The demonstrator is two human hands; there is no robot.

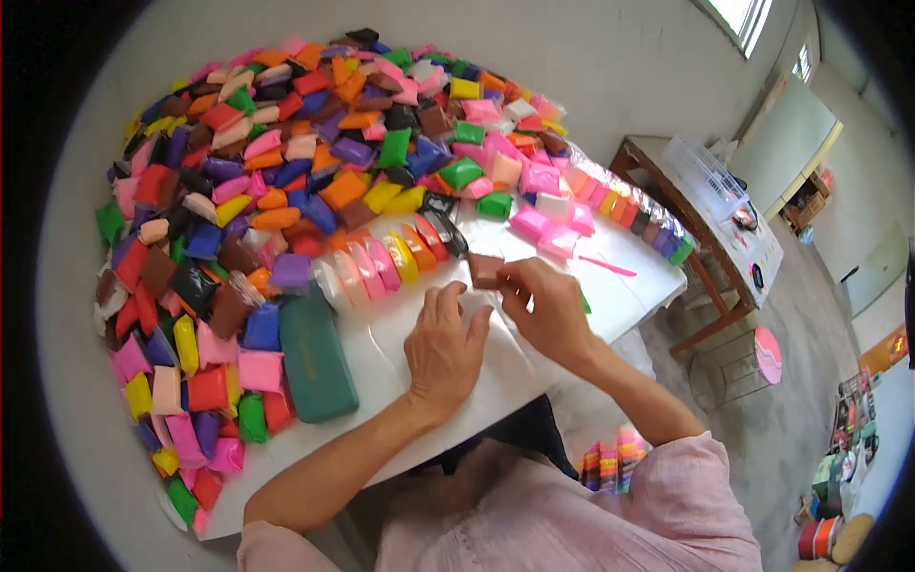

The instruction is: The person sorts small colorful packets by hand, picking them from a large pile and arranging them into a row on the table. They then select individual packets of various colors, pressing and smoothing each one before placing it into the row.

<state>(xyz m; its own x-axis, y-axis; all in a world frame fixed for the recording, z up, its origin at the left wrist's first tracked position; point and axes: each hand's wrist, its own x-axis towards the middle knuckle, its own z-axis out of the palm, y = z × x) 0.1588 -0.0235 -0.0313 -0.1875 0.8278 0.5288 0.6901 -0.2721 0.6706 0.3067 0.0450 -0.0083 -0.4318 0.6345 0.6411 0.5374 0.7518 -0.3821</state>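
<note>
My right hand (548, 307) pinches the edge of a small brown packet (484, 271) between thumb and fingers, just above the white tabletop (381, 334). My left hand (444, 345) is close by on the left, with thumb and fingers apart and nothing visible in it. Just beyond my hands lies a row of packets in white, peach, pink, yellow, orange, red and black, including a yellow packet (400, 257). A dark green case (317, 360) rests left of my left hand. Pink packets (545, 229) and a pink plastic knife (608, 266) lie beyond my right hand.
A large heap of colourful packets (286, 162) covers the table's far and left parts. Another packet row in clear wrap (629, 200) runs along the right side. To the right stand a wooden table (705, 205) with a clear basket (705, 170) and a pink-topped stool (767, 356).
</note>
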